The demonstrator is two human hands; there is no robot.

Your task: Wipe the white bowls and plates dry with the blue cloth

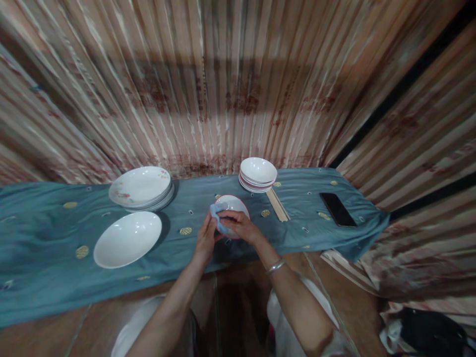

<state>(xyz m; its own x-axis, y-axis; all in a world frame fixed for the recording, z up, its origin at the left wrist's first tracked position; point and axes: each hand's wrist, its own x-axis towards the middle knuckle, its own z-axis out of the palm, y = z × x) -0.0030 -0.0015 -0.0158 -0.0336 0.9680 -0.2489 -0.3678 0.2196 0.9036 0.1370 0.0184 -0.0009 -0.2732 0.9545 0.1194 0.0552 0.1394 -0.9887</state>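
- Fingers of your left hand lie close together along the left side of the small bowl, clamped on its rim, with the blue cloth bunched at their tips; the thumb's exact place is hard to make out.
- Fingers of your right hand reach across the bowl's mouth, bent and only slightly apart, closed on the cloth against the left part of the bowl; how tightly they pinch, you cannot tell from here.
- Your bowl is in front of you, over the near half of the blue tablecloth, just nearer than the bowl stack; whether its base touches the fabric is hidden.
- For a good wipe, let the left hand do the steadying and the right hand the rubbing, with firm, even pressure.
- Fold the cloth over the rim so that both faces get rubbed, then turn the bowl a little at a time until the whole edge is covered.
- Sweep the inside in curves that follow the wall, and finish at the bottom, where moisture would likely gather.
- Mind your grip: glazed ware can slip, so working low over the table seems wise.
- Give your right elbow room, and mind the chopsticks just beyond the bowl's right side.
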